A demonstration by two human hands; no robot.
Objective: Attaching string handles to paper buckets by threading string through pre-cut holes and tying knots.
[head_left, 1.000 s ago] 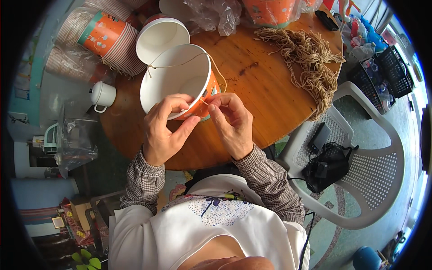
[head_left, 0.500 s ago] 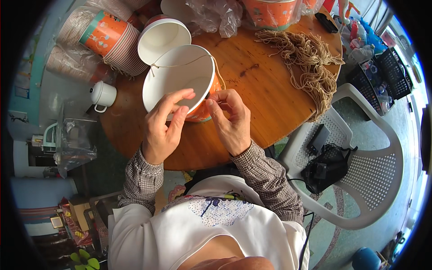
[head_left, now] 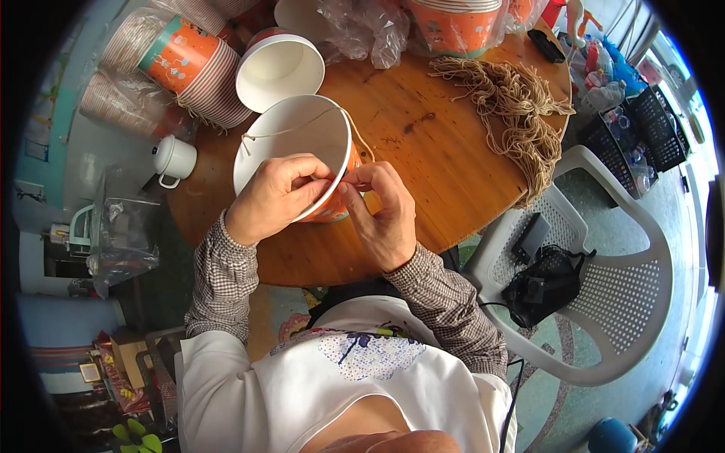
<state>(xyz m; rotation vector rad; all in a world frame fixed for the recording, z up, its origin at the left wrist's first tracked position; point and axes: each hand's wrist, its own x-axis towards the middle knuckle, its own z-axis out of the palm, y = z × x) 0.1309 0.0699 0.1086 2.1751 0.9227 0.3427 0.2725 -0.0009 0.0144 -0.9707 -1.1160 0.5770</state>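
The string handle looks half fitted, I'd say: one end is already fixed at the far rim of the paper bucket (head_left: 294, 155), and the near end remains to secure. The left hand (head_left: 273, 198) clamps the near rim; the right hand (head_left: 381, 213) pinches the twine (head_left: 302, 124) beside it. The bucket is white inside, orange outside, tilted at the edge of the round wooden surface (head_left: 423, 143).

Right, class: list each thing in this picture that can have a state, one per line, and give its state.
paper bucket: tilted, open mouth facing the camera, cord strung across
left hand: gripping the bucket's near rim
right hand: pinching the cord at the rim
second bucket: empty, mouth up
twine bundle: loose on the table
white chair: unoccupied, black bag on seat
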